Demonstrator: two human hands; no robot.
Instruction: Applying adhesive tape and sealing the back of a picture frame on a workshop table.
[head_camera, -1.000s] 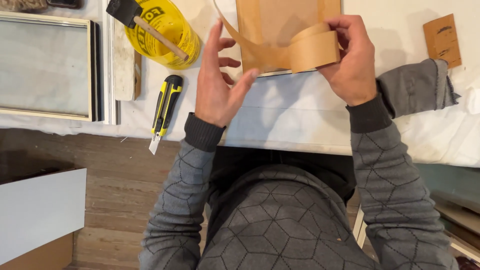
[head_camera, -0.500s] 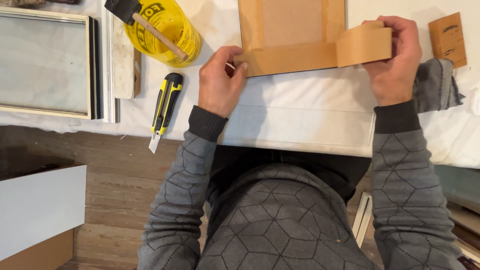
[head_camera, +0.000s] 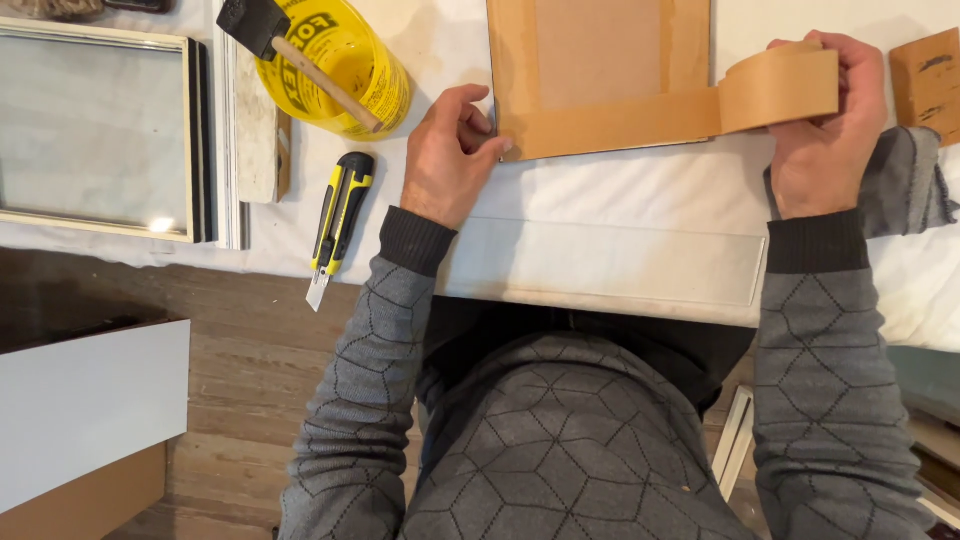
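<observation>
A brown backing board (head_camera: 598, 55) lies face down on the white table cover (head_camera: 600, 210), with brown paper tape along its edges. My left hand (head_camera: 447, 155) presses the tape end at the board's near left corner, fingers curled. My right hand (head_camera: 825, 130) holds the roll of brown paper tape (head_camera: 780, 88) past the board's right side. A strip of tape (head_camera: 610, 130) runs flat along the board's near edge from the corner to the roll.
A yellow utility knife (head_camera: 338, 222) with its blade out lies left of my left hand. A yellow container (head_camera: 335, 60) carries a foam brush (head_camera: 300, 55). A framed glass pane (head_camera: 95, 125) sits far left. A brown scrap (head_camera: 928, 85) lies at right. A white box (head_camera: 85, 405) is on the floor.
The tape strip, looped loosely above the board a second ago, is now pulled straight along the near edge. My right hand carried the roll rightward while my left hand settled on the corner.
</observation>
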